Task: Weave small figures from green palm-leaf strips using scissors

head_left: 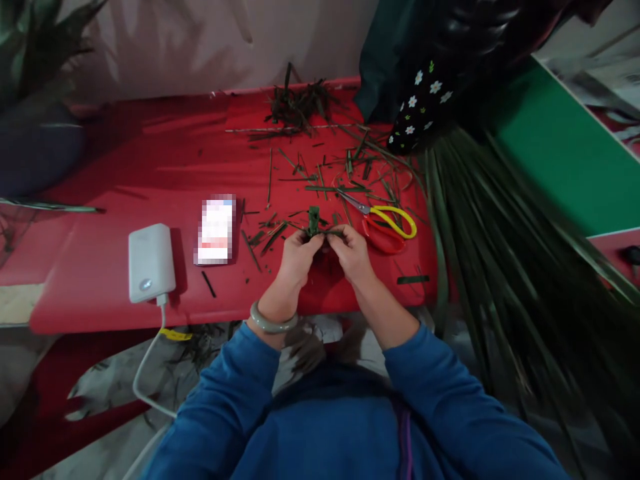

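My left hand (300, 257) and my right hand (351, 252) come close together over the red table, both pinched on a small woven piece of green leaf (314, 219). The folded part of the piece stands up between my fingertips, and thin strips run out toward each hand. My fingers cover its lower part. Just right of my right hand lie scissors (383, 219) with one yellow and one red handle, blades pointing to the upper left. Cut leaf scraps (270, 237) are scattered around both hands.
A phone (216, 230) and a white power bank (151, 262) with a cable lie to the left on the red table (125, 160). A heap of leaf scraps (300, 105) sits at the back. Long green leaves (480, 233) hang over the right edge.
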`<state>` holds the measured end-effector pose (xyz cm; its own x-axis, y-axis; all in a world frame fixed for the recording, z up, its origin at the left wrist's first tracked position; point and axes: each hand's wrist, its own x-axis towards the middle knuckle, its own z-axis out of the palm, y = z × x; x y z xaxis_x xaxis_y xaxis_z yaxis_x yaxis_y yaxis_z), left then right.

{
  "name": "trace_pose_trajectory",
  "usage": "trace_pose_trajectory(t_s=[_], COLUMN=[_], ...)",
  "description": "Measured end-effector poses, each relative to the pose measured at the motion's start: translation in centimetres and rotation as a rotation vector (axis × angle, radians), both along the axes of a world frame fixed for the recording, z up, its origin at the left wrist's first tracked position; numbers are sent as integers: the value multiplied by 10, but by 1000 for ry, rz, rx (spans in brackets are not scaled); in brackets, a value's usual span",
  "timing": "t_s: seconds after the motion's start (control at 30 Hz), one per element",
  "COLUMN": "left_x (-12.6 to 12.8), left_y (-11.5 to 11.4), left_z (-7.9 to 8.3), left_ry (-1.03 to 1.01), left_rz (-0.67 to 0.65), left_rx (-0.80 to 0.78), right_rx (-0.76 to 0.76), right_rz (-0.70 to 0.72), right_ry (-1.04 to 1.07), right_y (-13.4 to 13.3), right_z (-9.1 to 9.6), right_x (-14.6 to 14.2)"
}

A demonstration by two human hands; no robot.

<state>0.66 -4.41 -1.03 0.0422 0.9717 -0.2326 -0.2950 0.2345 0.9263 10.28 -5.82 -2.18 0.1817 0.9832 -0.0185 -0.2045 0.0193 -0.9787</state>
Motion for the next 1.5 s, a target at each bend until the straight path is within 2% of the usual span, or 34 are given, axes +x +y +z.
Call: trace_pose_trajectory(t_s=[0.13, 0.37, 0.6, 0.77, 1.03, 1.23, 1.5], left_x=[-1, 0, -1, 0, 3, 3, 2], left_y=[2, 0, -1, -2, -4, -3, -3], left_z=[-2, 5, 5, 5, 6, 8, 9], left_ry=[6, 21, 65, 65, 42, -18, 64], left_rz=[-27, -22, -88, -104, -58, -20, -17], left_rx=[18, 9, 28, 37, 29, 11, 30], right_rx=[-21, -46, -54, -30, -49, -48, -22], right_rz=[9, 11, 21, -13, -113, -38, 21], right_ry=[2, 24, 63, 92, 138, 119, 45], right_y=[0, 1, 1, 0, 0, 1, 1], right_z=[1, -1, 0, 0, 5, 3, 5], right_x=[1, 1, 2, 0, -3, -1, -1])
